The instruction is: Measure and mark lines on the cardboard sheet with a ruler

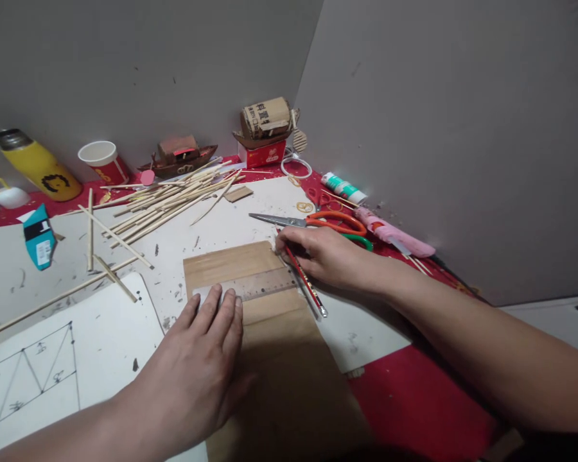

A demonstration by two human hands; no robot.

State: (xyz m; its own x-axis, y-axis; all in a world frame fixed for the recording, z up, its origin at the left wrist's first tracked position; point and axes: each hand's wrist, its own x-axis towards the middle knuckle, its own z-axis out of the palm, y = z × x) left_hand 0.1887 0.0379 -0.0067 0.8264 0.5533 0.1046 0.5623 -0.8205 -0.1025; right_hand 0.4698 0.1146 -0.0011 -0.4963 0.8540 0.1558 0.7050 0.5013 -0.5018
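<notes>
My left hand [209,359] lies with outstretched fingers on a clear ruler [264,286], pressing it across a brown cardboard sheet [270,346]. At the sheet's far right corner, my right hand [325,256] has its fingers closed around the front end of a red and black pencil [304,277]. The pencil slants along the sheet's right edge, its eraser end towards me. Its point is hard to make out under the fingers. Just beyond my right hand are scissors with orange handles [313,221], open-bladed, and a green handle [359,240] partly hidden behind the wrist.
Several wooden sticks [168,205] lie heaped at the back left. A drawing on white board [38,378] is at the left. Behind stand a yellow bottle [43,167], a paper cup [103,163], a model boat [180,157] and a cardboard model [267,122]. Grey walls enclose the back and right.
</notes>
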